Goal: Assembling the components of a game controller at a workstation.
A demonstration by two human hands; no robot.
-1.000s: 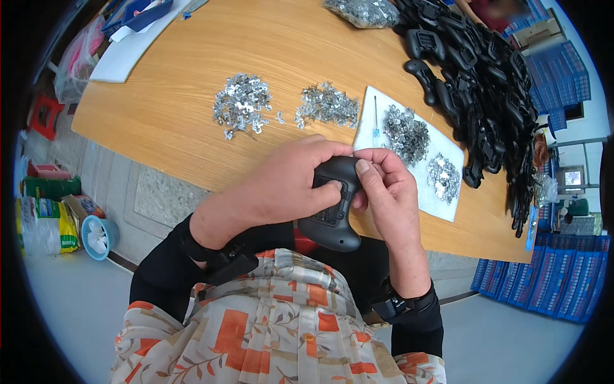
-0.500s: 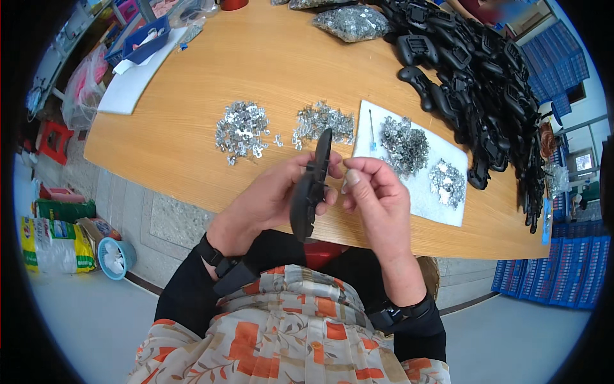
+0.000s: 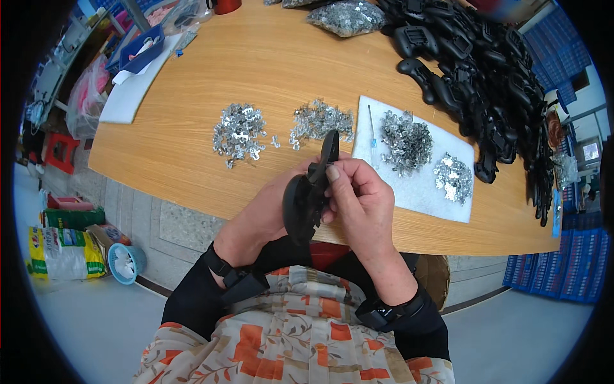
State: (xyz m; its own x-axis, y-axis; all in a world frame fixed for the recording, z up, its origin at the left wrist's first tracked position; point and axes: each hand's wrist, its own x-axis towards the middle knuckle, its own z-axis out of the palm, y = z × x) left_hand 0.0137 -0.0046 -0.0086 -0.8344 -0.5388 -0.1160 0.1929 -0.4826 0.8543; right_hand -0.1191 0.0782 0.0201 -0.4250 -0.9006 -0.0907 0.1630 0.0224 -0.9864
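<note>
A black game controller shell (image 3: 297,208) is held on edge over the table's near side, with my left hand (image 3: 265,208) closed around it from the left. My right hand (image 3: 366,205) reaches its inner face, thumb and fingers pinched against it; whatever they grip is hidden. Beyond the hands lie two piles of small silvery metal clips, one at the left (image 3: 238,131) and one in the middle (image 3: 322,121). To the right, a white foam sheet (image 3: 416,200) carries a darker pile of metal pieces (image 3: 407,142), a smaller shiny pile (image 3: 453,178) and a thin screwdriver (image 3: 373,134).
Black controller shells (image 3: 492,89) are heaped along the table's right side. A clear bag of metal pieces (image 3: 347,19) lies at the back, near a red mug (image 3: 225,5). At far left sits a blue tray (image 3: 142,50); a light-blue basket (image 3: 126,262) stands on the floor.
My right hand has moved left and now touches the shell, where before it was a little apart. The shell has turned slightly, showing more of its inner side.
</note>
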